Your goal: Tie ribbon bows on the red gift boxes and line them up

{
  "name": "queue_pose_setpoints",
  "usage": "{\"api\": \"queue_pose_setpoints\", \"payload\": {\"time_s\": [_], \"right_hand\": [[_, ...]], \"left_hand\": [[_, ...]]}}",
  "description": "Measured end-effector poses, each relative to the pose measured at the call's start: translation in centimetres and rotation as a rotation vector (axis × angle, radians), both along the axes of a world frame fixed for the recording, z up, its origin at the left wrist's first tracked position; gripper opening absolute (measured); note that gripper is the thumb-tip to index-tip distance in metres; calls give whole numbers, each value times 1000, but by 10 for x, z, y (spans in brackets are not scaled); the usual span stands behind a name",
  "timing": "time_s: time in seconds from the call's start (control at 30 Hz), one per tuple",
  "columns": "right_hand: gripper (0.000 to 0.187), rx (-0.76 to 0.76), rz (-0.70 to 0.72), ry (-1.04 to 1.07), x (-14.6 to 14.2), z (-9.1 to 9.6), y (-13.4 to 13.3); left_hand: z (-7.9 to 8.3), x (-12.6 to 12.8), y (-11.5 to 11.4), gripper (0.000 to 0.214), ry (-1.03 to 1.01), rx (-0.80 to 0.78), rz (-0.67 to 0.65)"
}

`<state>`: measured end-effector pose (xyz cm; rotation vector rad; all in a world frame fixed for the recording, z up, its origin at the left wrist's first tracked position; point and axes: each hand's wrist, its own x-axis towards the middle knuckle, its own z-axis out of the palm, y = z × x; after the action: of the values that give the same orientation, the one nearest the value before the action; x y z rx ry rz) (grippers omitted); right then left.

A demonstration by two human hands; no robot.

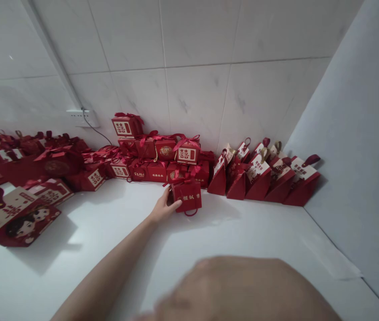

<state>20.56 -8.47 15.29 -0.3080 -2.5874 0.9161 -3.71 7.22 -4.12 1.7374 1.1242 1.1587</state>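
Note:
My left hand grips a small red gift box by its left side, thumb in front. The box has a ribbon on top, gold lettering on its face and a red cord loop hanging below. Right behind it stand stacked red favour boxes, some with white double-happiness labels and ribbon bows. My right hand is a large blur close to the camera at the bottom, over the white table; its fingers cannot be made out.
Wedge-shaped red and white boxes with ribbon loops stand in rows at the right. At the left lie more red boxes and a larger cartoon-printed box. A socket strip with a cable is on the tiled wall. A pale panel bounds the table's right.

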Motion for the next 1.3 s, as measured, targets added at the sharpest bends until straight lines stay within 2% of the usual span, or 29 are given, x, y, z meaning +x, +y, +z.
{"api": "queue_pose_setpoints", "payload": {"time_s": [0.1,0.2,0.3,0.37,0.43,0.47,0.57,0.67,0.8,1.13,1.3], "right_hand": [[57,4,-64,31,4,-2,34],[50,-90,-359,241,-3,-22,92],[61,-253,-779,687,-23,-72,143],[71,-474,-912,781,-37,-115,158],[78,-647,-931,752,-47,-155,157],[80,-701,-889,738,-50,-172,153],[75,-676,-644,724,-52,-201,139],[76,-671,-517,709,-47,-207,136],[73,-698,-450,713,-41,-204,142],[74,-641,-485,679,-39,-200,138],[73,-638,-488,679,-39,-200,138]], "left_hand": [[-2,-1,2,76,-9,-11,93],[-1,0,2,70,-23,-16,164],[1,1,0,67,-49,-27,182],[1,1,0,68,-61,-29,173],[-1,0,-1,69,-71,-31,149],[-2,-1,-1,70,-79,-36,129],[-4,-1,-1,70,-137,-58,87],[-4,0,-1,72,-208,-77,85],[-3,1,0,72,-211,-87,86],[0,2,-2,74,-180,-89,101],[-3,1,0,77,-170,-89,115]]}}
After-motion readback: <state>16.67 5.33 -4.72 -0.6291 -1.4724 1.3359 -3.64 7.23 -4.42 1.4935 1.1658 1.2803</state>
